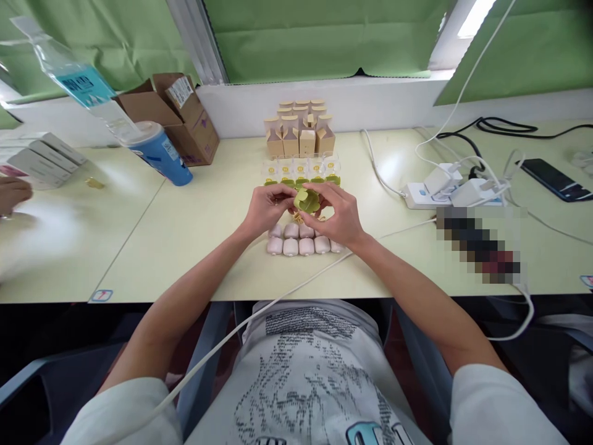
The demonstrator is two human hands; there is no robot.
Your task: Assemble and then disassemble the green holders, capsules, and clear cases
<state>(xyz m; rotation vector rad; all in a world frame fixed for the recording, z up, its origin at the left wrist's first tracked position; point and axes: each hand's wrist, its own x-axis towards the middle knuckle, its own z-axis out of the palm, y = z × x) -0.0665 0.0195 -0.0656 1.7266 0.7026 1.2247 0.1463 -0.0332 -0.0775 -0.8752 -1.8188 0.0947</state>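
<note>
Between both hands, above the middle of the table, is a small green cup-like piece [306, 201] with a scalloped rim. My left hand [269, 209] pinches its left edge, while the fingers of my right hand [337, 213] curl round its right side. Below the hands lie rows of pale pinkish rounded pieces [306, 246], partly covered by my right hand. Just beyond the fingers runs a row of similar green pieces [287, 183]. Behind them stand clear boxes with yellow round marks [301, 167]. Small yellowish bits [297, 217] show under the held piece.
Open small cardboard boxes [290, 143] stand by the wall. At left are a blue cup [162, 157], a plastic bottle [88, 86], a brown carton [197, 130] and another person's hand [13, 194]. A power strip [419, 195], a phone [553, 179] and a cable [296, 289] crossing my lap lie rightward.
</note>
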